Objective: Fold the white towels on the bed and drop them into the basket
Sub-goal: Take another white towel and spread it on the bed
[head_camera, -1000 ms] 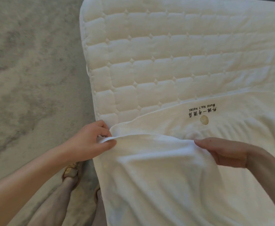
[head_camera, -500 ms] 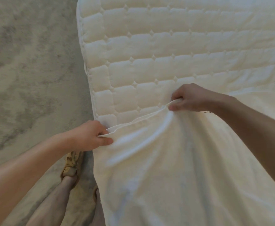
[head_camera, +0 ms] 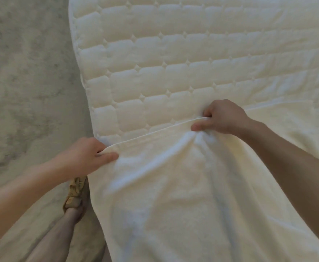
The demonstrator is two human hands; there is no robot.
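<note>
White towel [head_camera: 173, 195] lies on the near part of the bed [head_camera: 173, 59] and hangs down over the bed's near side. Its far edge is pulled in a straight line between the two hands.

The left hand [head_camera: 86, 156] is at the bed's left side. It pinches the towel's corner. The thumb lies flat on top and the other fingers are curled under the cloth, tight together.

The right hand [head_camera: 223, 118] is farther in on the bed, toward its middle. It grips the same edge of the towel. The fingers are curled round the edge and the thumb presses on top. The cloth bunches up in folds just under this hand. More white cloth lies flat on the bed past that hand, toward the bed's right side.

The bed top is soft and stitched in little squares. Grey floor [head_camera: 22, 91] lies left of the bed. A tan shoe [head_camera: 75, 193] stands on it, just beside the bed's left side.
</note>
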